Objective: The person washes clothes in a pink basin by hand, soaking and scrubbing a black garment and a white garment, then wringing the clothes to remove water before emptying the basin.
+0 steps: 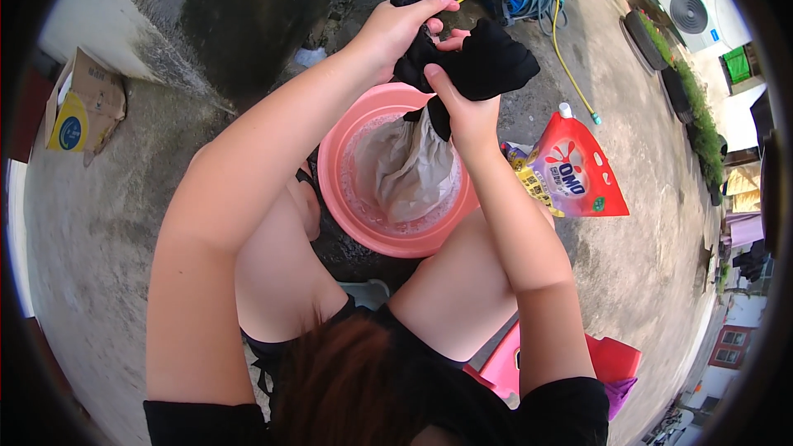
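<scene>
Outdoors, both hands are gripping a black garment (pixel 487 58) above the pink basin (pixel 334 173): left hand (pixel 396 25) closed on its far end, right hand (pixel 467 111) clenched around its middle. Soapy water and a pale cloth (pixel 409 169) are sitting in the basin, so washing seems underway, with rinsing apparently remaining. A red detergent pouch (pixel 574 173) is lying to the right.

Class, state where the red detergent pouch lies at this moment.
In the head view, the red detergent pouch lies on the concrete ground at the person's right, just beside the pink basin and the right forearm.

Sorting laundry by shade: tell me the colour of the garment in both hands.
Black garment, seen best in the head view.
</scene>
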Demonstrator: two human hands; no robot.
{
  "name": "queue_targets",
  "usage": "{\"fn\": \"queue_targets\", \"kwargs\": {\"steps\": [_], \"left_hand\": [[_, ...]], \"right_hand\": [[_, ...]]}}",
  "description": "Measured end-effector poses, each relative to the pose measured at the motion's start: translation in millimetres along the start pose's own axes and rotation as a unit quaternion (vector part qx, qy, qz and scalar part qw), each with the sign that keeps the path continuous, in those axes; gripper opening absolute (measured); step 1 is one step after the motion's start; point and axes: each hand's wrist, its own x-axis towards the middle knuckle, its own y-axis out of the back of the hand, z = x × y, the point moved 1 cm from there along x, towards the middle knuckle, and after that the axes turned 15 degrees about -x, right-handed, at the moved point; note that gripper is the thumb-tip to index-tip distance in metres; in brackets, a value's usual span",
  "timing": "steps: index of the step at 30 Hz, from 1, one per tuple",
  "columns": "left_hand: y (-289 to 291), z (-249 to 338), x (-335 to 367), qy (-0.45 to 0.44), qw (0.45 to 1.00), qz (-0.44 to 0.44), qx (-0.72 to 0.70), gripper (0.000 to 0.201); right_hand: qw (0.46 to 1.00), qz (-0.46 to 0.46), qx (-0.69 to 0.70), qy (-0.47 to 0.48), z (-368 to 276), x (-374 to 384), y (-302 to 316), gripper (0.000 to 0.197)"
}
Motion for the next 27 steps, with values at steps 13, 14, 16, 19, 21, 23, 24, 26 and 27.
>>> {"fn": "queue_targets", "kwargs": {"steps": [13,14,16,19,21,23,24,26,27], "left_hand": [[-4.5,-15.9,1.2,-0.005,0.987,-0.034,0.157,0.037],[-0.1,-21.7,5.2,-0.005,0.988,-0.042,0.148,0.034],[-3.7,-30.0,10.0,-0.122,0.977,-0.137,0.111,0.057],[10.0,-44.4,35.0,-0.006,0.996,0.035,0.088,0.057],[-4.6,-41.4,19.9,0.002,0.999,0.037,0.01,0.068],[-14.1,-31.3,4.3,-0.025,0.998,0.042,-0.042,0.073],[-17.9,-27.0,-3.1,-0.039,0.996,0.044,-0.068,0.076],[-25.1,-15.5,-19.8,0.06,0.989,0.021,-0.137,0.081],[-24.1,-12.7,-21.6,0.066,0.986,0.077,-0.13,0.085]], "right_hand": [[0.981,-0.135,0.078,-0.119,16.0,2.9,15.2,0.066],[0.981,-0.134,0.079,-0.119,14.4,3.6,14.7,0.066],[0.97,-0.12,0.196,-0.077,11.8,6.7,13.5,0.092],[0.964,-0.166,0.177,-0.108,3.9,12.2,13.5,0.104],[0.967,-0.153,0.156,-0.128,5.6,11.9,15.5,0.103],[0.967,-0.118,0.163,-0.157,3.9,13.5,13.9,0.103],[0.966,-0.1,0.166,-0.172,4.0,14.9,13.7,0.103],[0.965,-0.093,0.161,-0.184,4.3,19.1,16.7,0.09],[0.964,-0.091,0.158,-0.195,3.5,20.7,16.6,0.079]]}}
